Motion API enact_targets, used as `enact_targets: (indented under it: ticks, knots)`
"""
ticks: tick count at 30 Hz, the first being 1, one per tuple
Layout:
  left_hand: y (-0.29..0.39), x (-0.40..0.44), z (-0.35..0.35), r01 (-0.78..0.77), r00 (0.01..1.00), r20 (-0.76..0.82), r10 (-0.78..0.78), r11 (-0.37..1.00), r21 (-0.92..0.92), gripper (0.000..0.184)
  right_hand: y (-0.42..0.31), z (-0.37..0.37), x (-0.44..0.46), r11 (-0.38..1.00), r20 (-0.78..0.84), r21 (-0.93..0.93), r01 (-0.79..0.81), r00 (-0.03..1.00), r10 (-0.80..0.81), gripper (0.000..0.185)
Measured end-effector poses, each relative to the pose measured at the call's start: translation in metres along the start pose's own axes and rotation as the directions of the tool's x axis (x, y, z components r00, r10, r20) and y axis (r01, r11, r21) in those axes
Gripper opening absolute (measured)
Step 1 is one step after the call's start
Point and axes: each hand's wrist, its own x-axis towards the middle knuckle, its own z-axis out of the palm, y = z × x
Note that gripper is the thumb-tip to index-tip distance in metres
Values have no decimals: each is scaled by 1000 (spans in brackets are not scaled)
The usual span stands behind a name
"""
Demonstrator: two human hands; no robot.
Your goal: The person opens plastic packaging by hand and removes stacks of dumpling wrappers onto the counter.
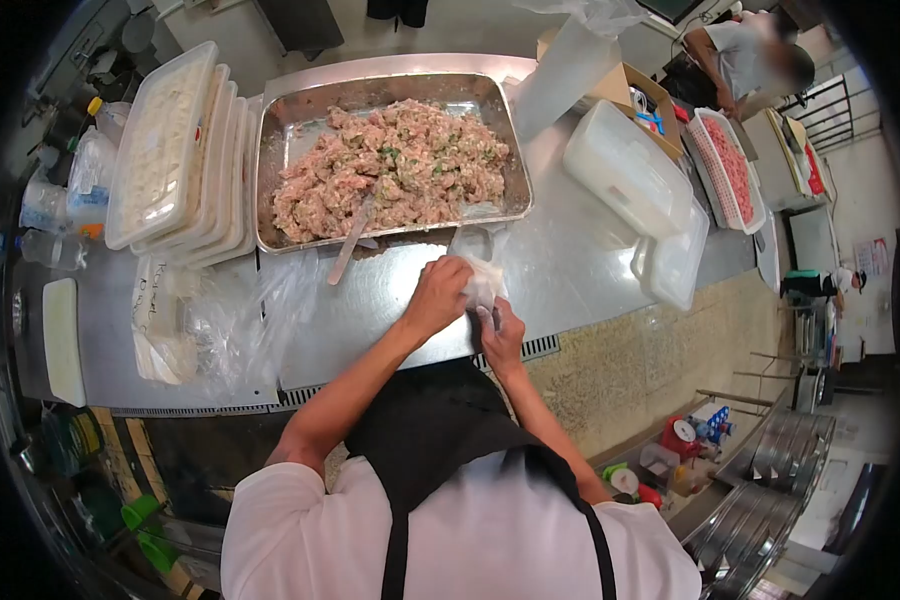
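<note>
Though partly covered by fingers, readable as a pale wrapper [484, 282], just in front of the tray [301, 143]. Clamped by left hand [440, 292] from the left and by right hand [502, 328] from below, likely to steady something soft and thin. Cannot tell whether filled. Held close to the tray's near edge, probably to keep reach to the meat [410, 160] short. Propped across the tray's near rim, one end in the meat: spatula [346, 253], presumably to keep the handle clean and handy. Left of the tray: lidded boxes [165, 150], stacked likely to save counter [400, 335] space. Left and nearer than the tray: marked bag [160, 330], plus loose film [290, 312]. Farther left: board [63, 340]. Right of the tray: tubs [630, 168], overlapping, apparently set aside to free working room. Well right of the tray: basket [708, 172] of pink mince, near a co-worker [735, 72], so probably for another station.
</note>
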Motion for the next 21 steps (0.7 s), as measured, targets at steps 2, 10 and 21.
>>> enact_targets:
  ticks: [2, 10, 21]
  knots:
    - [-1, 10, 6, 22, 998, -66, -18, 998, 63, 33, -14, -2, 3, 980, -112, 98, -176, 976, 186, 30]
    - [5, 11, 11, 120, 958, -268, -106, 992, 34, 37, 0, -5, 58, 974, -166, -222, 38, 983, -77, 51]
    - [-32, 37, 6, 497, 856, -64, -513, 851, -170, 41, 39, -5, 88, 804, 251, 259, -536, 841, 480, 54]
